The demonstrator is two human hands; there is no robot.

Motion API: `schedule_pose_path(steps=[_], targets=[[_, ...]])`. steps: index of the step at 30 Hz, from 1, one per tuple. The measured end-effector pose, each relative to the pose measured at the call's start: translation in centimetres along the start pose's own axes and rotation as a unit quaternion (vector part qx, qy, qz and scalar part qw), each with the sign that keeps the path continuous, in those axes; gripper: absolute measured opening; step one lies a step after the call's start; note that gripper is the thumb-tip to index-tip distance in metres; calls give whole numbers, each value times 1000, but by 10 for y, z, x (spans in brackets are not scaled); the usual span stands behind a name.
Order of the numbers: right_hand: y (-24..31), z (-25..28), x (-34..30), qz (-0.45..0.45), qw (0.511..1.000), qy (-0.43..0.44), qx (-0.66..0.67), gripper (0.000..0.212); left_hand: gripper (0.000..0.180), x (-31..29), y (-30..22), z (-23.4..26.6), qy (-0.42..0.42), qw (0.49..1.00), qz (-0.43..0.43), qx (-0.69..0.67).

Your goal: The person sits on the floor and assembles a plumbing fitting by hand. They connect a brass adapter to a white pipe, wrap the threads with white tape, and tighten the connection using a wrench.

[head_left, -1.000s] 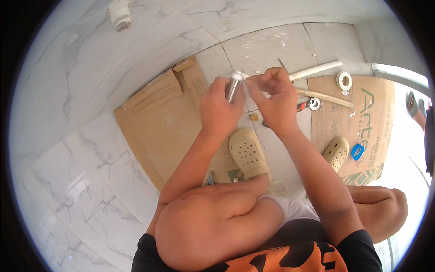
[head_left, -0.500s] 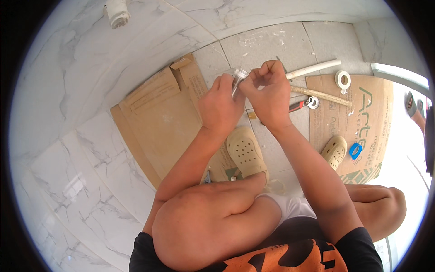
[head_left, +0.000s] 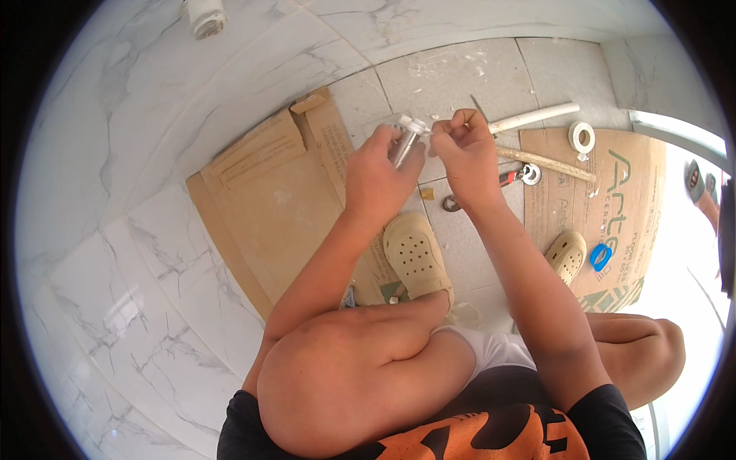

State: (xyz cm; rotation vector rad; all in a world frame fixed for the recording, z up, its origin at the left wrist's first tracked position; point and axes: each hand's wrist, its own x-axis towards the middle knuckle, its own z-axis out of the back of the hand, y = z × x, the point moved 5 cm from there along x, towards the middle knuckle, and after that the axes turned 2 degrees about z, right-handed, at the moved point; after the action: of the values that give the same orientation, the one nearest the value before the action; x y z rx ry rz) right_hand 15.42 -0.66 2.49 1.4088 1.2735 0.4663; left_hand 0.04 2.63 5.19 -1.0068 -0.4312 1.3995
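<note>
My left hand [head_left: 377, 180] is closed around a shiny chrome cylindrical fitting [head_left: 408, 147], held tilted above the floor. A whitish, clear-looking part shows at the fitting's upper end. Close to that end, my right hand [head_left: 471, 161] is pinched, its fingertips curled together just right of the fitting. Whatever lies between those fingertips is too small to make out. Beneath my right wrist, a tool with a red and black handle [head_left: 507, 179] lies on the tiles, partly hidden by the forearm.
A white pipe [head_left: 540, 116] and a brownish rod [head_left: 552, 162] lie beyond my right hand. White tape roll [head_left: 581, 138] and blue ring [head_left: 601, 257] rest on the right cardboard [head_left: 632, 199]. More cardboard [head_left: 268, 207] lies left. A pipe stub [head_left: 205, 19] protrudes from the marble-patterned wall.
My right hand has shifted slightly right and down, opening a small gap from the fitting. More of the chrome fitting shows in my left hand, which has moved slightly right.
</note>
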Motion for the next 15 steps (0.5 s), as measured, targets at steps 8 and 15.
schedule_pose_path(steps=[8, 15], targets=[[13, 1, -8, -2, 999, 22, -33, 25, 26, 3, 15, -1, 36, 993, 73, -80], [27, -10, -13, 100, 979, 4, -180, 33, 29, 1, 1, 5, -22, 999, -33, 29]])
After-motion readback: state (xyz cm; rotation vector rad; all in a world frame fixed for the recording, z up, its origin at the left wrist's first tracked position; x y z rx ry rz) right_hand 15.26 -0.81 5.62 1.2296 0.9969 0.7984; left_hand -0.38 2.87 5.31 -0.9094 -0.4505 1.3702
